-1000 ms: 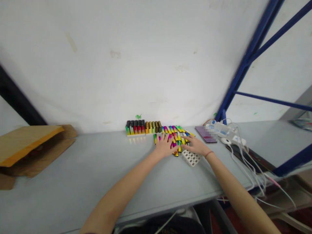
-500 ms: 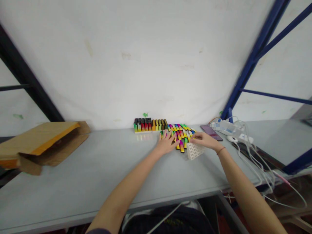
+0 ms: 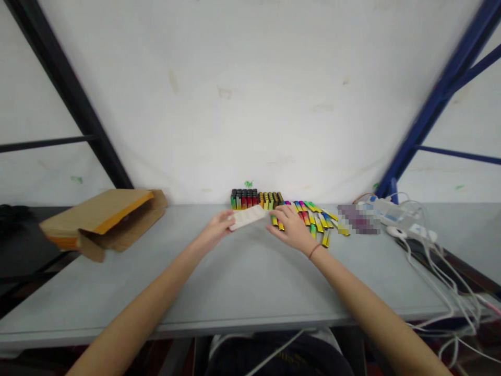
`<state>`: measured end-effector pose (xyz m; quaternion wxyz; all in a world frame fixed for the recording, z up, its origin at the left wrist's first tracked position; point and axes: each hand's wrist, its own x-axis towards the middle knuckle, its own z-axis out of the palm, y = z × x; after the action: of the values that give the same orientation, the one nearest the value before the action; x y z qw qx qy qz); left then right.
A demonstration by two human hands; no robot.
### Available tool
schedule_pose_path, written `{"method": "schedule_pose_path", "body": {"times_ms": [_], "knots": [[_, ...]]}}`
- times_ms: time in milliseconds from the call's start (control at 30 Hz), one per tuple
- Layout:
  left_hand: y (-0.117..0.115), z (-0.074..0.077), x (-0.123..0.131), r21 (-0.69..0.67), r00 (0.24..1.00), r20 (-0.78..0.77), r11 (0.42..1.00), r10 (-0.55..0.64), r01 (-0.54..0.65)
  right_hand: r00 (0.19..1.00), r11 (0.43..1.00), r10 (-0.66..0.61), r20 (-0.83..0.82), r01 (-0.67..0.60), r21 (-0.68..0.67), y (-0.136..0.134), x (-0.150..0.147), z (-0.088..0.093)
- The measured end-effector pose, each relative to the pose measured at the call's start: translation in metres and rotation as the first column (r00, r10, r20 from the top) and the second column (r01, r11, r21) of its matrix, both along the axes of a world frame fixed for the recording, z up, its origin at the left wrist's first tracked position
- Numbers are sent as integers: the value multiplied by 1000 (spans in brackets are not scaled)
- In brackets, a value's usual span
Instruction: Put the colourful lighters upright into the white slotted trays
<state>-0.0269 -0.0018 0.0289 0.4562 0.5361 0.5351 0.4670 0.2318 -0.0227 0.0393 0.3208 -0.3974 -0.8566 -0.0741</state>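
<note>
My left hand (image 3: 217, 228) is closed on one end of a white tray (image 3: 247, 216), which it holds tilted above the table. The holes that showed in the tray earlier are not visible from this angle. My right hand (image 3: 291, 225) reaches over the left part of a spread of shiny, multicoloured lighters (image 3: 320, 223). Its fingers are stretched and apart, and it hides some of the lighters. Behind the tray, by the wall, lighters stand upright in two blocks: one with black tops (image 3: 244, 199), the other yellowish (image 3: 270, 200).
An opened cardboard box (image 3: 105, 216) lies at the left of the grey table (image 3: 235, 287). To the right are a blurred purplish flat object (image 3: 358, 218), a white power strip (image 3: 385, 210) and tangled white cables (image 3: 442, 282). A wall closes off the back.
The white tray has passed from my right hand to my left and moved left. My right hand has shifted left over the lighters. The view has turned slightly left.
</note>
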Motion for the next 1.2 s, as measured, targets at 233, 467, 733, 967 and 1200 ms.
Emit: {"method": "schedule_pose_path", "body": {"times_ms": [233,467,733,967,1200], "knots": [[51,-7,-102,174,744,-632,975,219,-140,922,915,-267,280,334,-228,31,11,-40],[66,-22,-72,283,538,-803,959,256,-35,913,899,-275,303,356,-256,32,9,-42],[47,-31,-49,332,257,-910,943,326,-20,942,952,-194,272,248,-181,22,1,-44],[20,-10,19,465,469,-847,774,249,429,965,985,-91,246,124,-123,-11,6,-47],[1,-48,94,199,312,-949,681,-45,704,971,983,-114,210,141,-117,-35,24,-58]]}}
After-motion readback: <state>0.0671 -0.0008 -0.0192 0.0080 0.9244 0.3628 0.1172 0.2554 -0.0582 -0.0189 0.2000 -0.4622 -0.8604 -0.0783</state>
